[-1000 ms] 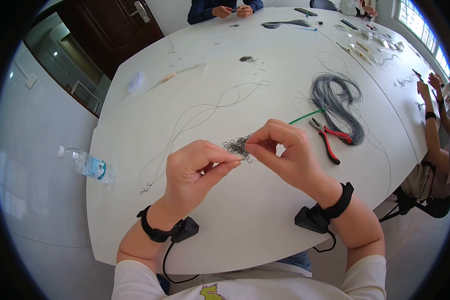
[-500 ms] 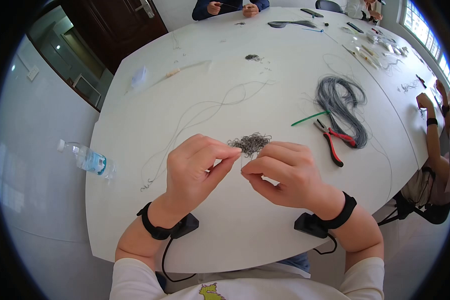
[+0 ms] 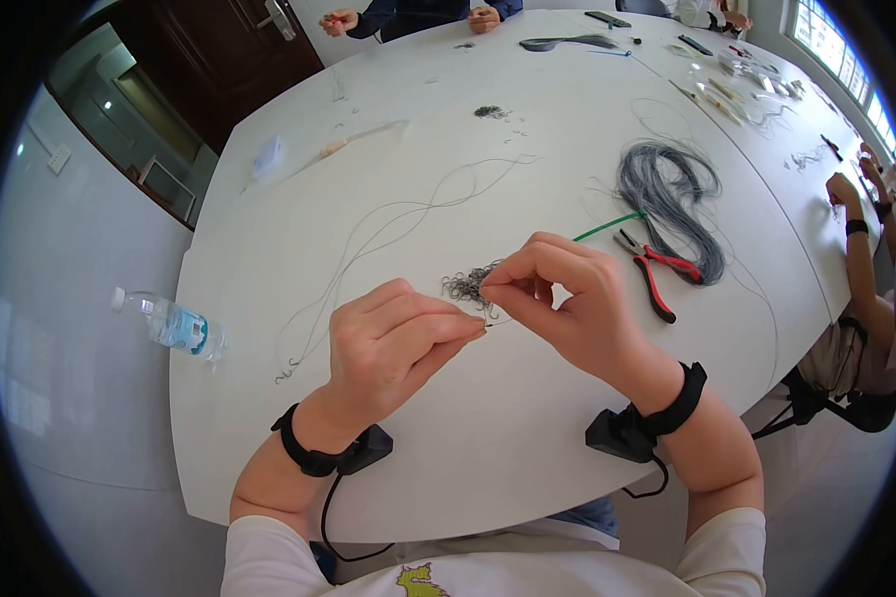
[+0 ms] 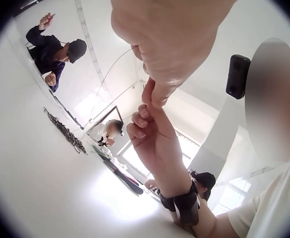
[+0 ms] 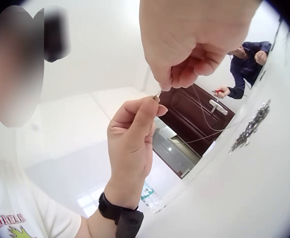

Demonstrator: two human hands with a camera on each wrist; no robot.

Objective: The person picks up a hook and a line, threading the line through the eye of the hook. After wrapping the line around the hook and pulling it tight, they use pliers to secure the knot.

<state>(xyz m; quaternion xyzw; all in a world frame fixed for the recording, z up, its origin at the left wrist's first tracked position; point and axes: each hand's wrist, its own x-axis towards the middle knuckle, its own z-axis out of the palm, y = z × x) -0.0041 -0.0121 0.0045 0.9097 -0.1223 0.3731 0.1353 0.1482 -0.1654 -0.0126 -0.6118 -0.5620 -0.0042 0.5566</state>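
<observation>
In the head view the left hand (image 3: 383, 343) pinches a tiny dark hook (image 3: 488, 324) between thumb and forefinger. Just up and right of it, the right hand (image 3: 567, 308) pinches a thin line between thumb and forefinger. The right wrist view shows the small hook (image 5: 156, 98) at the left fingertips and the thin line (image 5: 200, 101) hanging in a loop from the right hand. Behind the fingertips lies a pile of small metal hooks (image 3: 463, 286), partly hidden by the right hand.
Red-handled pliers (image 3: 654, 284) and a grey bundle of line (image 3: 712, 249) with a green tie lie to the right. Looped lines (image 3: 368, 234) spread across the left-middle table (image 3: 448, 448). A water bottle (image 3: 174, 326) lies at the left edge. Other people sit around the table.
The right hand dipped beside the left fingertips, then rose back above them. The left hand has lowered slightly. Across the table, a person's hands have moved apart.
</observation>
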